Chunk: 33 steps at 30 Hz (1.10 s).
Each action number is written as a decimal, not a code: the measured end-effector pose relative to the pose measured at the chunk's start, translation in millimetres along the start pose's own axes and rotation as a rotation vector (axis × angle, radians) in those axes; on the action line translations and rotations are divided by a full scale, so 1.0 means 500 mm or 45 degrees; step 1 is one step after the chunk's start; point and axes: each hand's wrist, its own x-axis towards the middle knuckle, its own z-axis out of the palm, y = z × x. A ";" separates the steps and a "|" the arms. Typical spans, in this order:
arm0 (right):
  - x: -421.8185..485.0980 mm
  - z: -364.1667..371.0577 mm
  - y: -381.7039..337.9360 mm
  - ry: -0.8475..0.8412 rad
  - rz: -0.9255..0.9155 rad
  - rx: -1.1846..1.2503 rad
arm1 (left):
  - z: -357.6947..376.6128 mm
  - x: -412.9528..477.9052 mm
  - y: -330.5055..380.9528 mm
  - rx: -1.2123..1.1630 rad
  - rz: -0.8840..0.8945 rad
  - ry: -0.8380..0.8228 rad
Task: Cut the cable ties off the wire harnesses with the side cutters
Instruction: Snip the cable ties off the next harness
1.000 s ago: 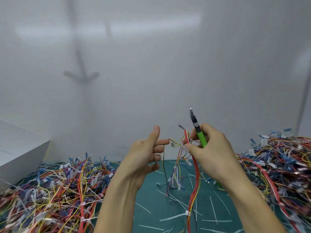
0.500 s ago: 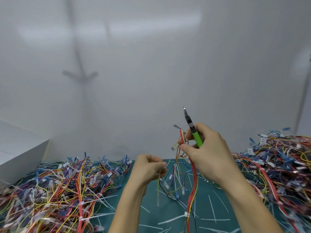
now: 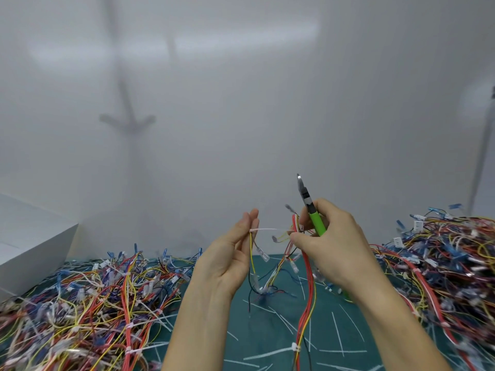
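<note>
My right hand [image 3: 329, 245] grips the green-handled side cutters [image 3: 310, 207], jaws pointing up, and also pinches the top of a wire harness [image 3: 306, 295] of red, orange and yellow wires that hangs down to the mat. My left hand [image 3: 230, 261] is raised just left of it, fingers nearly straight, pinching a white cable tie [image 3: 263, 230] and a thin yellow wire [image 3: 251, 253] between fingertips and thumb. The tie stretches across to the harness top. Another white tie [image 3: 294, 347] still wraps the harness lower down.
A big pile of tied harnesses [image 3: 80, 311] covers the left of the green cutting mat [image 3: 270, 330]. Another pile [image 3: 442, 266] lies at the right. Cut white tie pieces [image 3: 337, 328] are scattered on the mat. A white box [image 3: 29, 242] stands at far left, a white wall behind.
My left hand dropped with fingers curled near the hanging wires, then rose again and now pinches a white tie and a yellow wire. The right hand with the cutters barely shifted.
</note>
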 end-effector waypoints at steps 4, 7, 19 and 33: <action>-0.001 0.000 0.005 -0.058 0.124 0.143 | 0.019 -0.021 0.018 -0.163 0.021 -0.146; -0.001 -0.003 0.009 -0.119 0.191 0.338 | 0.026 -0.032 0.025 -0.297 0.059 -0.170; -0.018 0.043 -0.022 -0.248 0.133 0.495 | 0.041 -0.027 -0.037 -0.079 0.530 -0.065; -0.007 0.032 -0.002 -0.022 0.024 0.395 | 0.032 -0.050 -0.015 0.733 0.707 -0.069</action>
